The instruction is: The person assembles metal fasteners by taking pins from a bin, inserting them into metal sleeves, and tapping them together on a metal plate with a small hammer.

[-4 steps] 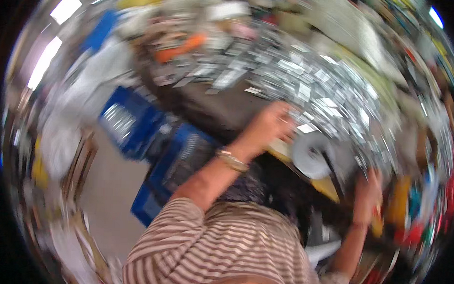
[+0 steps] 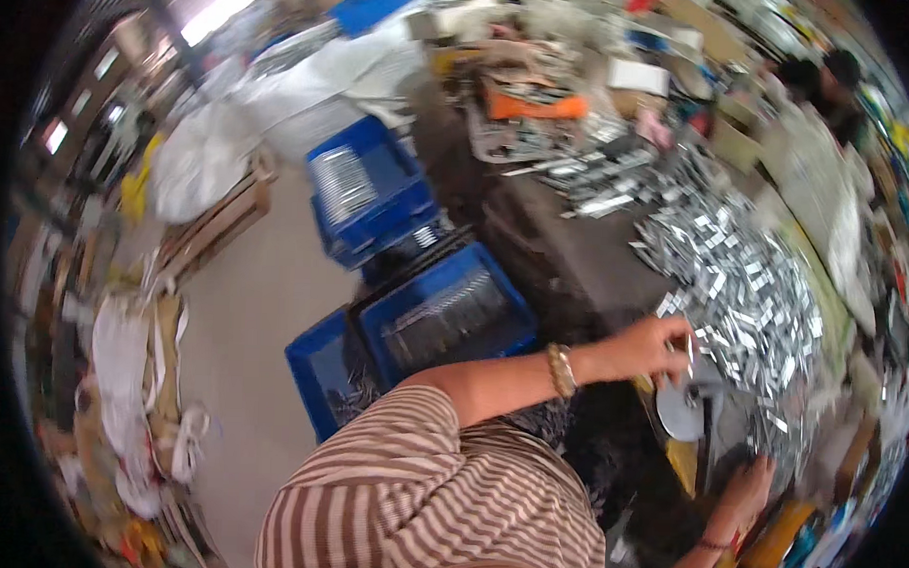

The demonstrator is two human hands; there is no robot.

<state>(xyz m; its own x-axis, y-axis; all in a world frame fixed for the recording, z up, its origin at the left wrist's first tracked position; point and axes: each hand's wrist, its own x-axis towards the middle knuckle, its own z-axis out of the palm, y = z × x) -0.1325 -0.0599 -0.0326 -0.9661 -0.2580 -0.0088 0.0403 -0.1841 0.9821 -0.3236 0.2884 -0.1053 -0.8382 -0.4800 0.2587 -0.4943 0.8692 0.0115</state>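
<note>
My left hand [image 2: 662,349], with a gold-coloured band on its wrist, is over the near edge of a heap of small shiny metal pieces [image 2: 735,284]. Its fingers are bent closed around a thin bright metal piece [image 2: 689,354]. A pale round disc [image 2: 680,414] sits just below that hand, beside a dark upright part. Farther right and nearer to me, my right hand [image 2: 745,494] reaches to the edge of the heap. Its fingers look drawn together; whatever is in them is too blurred to make out.
Blue bins [image 2: 449,309] holding metal parts stand left of the dark worktable [image 2: 566,253]. Longer metal strips [image 2: 603,179] and an orange object [image 2: 536,105] lie toward the back. White sacks [image 2: 204,160] are at the far left, and a pale sack [image 2: 818,187] is behind the heap.
The whole view has swung left, so the table and heap now appear farther right and the picture is sharper. Both hands stay by the heap and the disc.
</note>
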